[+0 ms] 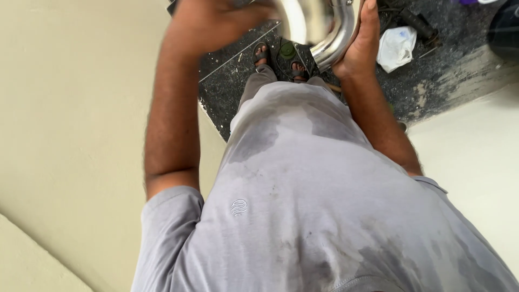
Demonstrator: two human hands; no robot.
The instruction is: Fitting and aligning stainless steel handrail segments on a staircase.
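I look straight down my grey, damp-stained shirt to my sandalled feet (278, 60) on a dark gritty floor. A shiny curved metal pipe (338, 30) is held up at the top of the view. My right hand (361, 40) grips its outer bend, fingers flat along the metal. My left hand (213, 19) is blurred at the pipe's other side, closed over the top end; what it clasps there is hidden by the frame edge.
A crumpled white plastic bag (396, 47) lies on the floor right of my feet, near a dark handle-like tool (419, 24). Pale cream walls (70, 135) rise on the left and lower right. A thin stick (332, 86) lies by my right foot.
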